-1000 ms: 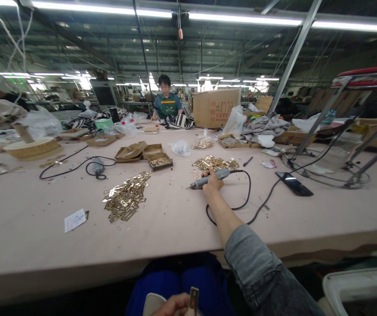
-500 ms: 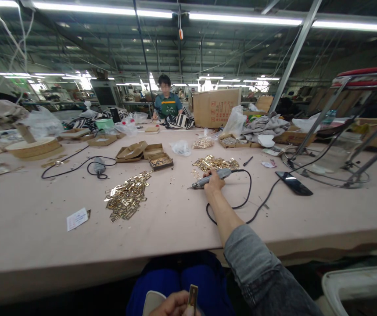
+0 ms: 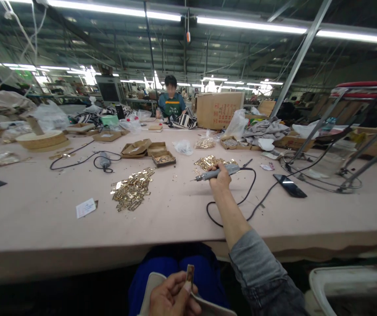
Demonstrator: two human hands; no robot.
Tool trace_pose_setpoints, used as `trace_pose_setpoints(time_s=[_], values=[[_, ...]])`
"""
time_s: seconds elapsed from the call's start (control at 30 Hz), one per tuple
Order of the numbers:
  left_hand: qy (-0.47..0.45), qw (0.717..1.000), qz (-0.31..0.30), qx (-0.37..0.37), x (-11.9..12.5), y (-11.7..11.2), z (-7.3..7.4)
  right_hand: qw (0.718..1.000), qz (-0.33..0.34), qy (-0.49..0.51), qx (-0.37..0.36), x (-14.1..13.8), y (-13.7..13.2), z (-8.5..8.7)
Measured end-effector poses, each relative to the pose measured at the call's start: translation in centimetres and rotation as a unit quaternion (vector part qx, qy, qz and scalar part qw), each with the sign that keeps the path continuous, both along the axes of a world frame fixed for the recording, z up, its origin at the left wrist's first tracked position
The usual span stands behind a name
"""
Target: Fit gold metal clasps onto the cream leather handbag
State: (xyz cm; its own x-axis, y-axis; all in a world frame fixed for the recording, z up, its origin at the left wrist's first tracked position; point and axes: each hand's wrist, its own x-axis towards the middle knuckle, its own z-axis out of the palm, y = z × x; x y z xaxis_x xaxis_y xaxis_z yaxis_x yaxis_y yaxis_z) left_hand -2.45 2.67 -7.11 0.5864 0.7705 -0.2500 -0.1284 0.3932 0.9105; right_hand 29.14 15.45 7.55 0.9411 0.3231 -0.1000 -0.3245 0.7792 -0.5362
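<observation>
Holding corded tool (image 3: 210, 174), metal plate (image 3: 190, 274)

strip lights (image 3: 250, 25) and a cluttered worktable (image 3: 165, 224) show a workshop.

A large cardboard box (image 3: 220, 110) stands well beyond a dark phone (image 3: 289, 186).

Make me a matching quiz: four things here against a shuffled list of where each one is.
1. grey cylindrical corded tool
2. narrow gold metal plate
3. glossy black rectangular phone
4. white rectangular paper card

A. in the left hand
B. left of the heaped gold metal pieces
C. in the right hand
D. right of the right hand

Pairs: 1-C, 2-A, 3-D, 4-B
</observation>
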Motion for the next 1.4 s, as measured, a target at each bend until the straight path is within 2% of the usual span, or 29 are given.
trace_pose_setpoints(time_s=[0.07,0.17,0.27,0.33,0.47,0.67,1.0,1.17,1.3,1.4], values=[[-0.011,1.0,-0.003,0.018,-0.3,-0.4,1.2,1.0,0.012,-0.022,-0.005,-2.0,-2.4,1.0],[-0.022,0.999,-0.012,0.02,-0.7,-0.6,2.4,0.995,0.051,-0.089,0.006,-6.0,-6.8,1.0],[-0.026,0.999,-0.014,0.012,-0.9,-0.6,2.5,0.985,0.093,-0.142,0.0,-10.9,-12.0,-0.1],[-0.031,0.999,-0.016,0.001,-1.0,-0.6,2.3,0.982,0.096,-0.161,-0.018,-14.0,-15.1,-1.2],[-0.027,0.999,-0.012,-0.021,-0.8,-0.7,1.8,0.976,0.075,-0.193,-0.066,-18.3,-18.8,-3.4],[-0.012,1.0,-0.011,0.006,-0.7,-1.1,1.9,0.964,0.062,-0.246,-0.084,-20.7,-19.9,-4.9],[-0.02,1.0,-0.009,0.009,-1.1,-1.2,1.7,0.953,0.056,-0.286,-0.086,-22.0,-20.0,-5.1],[-0.014,1.0,-0.011,0.013,-1.2,-1.3,1.9,0.935,0.063,-0.332,-0.104,-22.6,-20.0,-5.4],[-0.013,1.0,-0.016,0.013,-1.3,-1.4,1.9,0.901,0.061,-0.398,-0.163,-23.0,-20.3,-5.6],[-0.029,0.999,-0.031,0.023,-1.4,-1.4,1.7,0.848,0.072,-0.484,-0.203,-23.2,-20.7,-5.2]])
